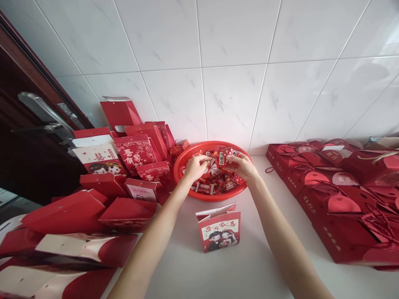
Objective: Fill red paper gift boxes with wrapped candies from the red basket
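Note:
Both my hands are over a red plastic basket (215, 198) heaped with small red-wrapped candies (215, 178). My right hand (245, 166) is closed on a small red packet (224, 158) with a pale printed label, held at the basket's right side. Beside it, my left hand (198, 167) reaches in from the left with thumb and forefinger bent close together over the candies. What sits between those fingertips is too small to make out. In front of the basket, between my forearms, a red gift box (220, 230) with a cartoon couple printed on it stands upright, its top open.
Many red gift boxes (137, 155) stand crowded on the left, some with open tops. Rows of red boxes with cords (330, 207) fill the right side of the white table (199, 274). Behind is a tiled wall (233, 99); a dark door with a metal handle (43, 110) is at left.

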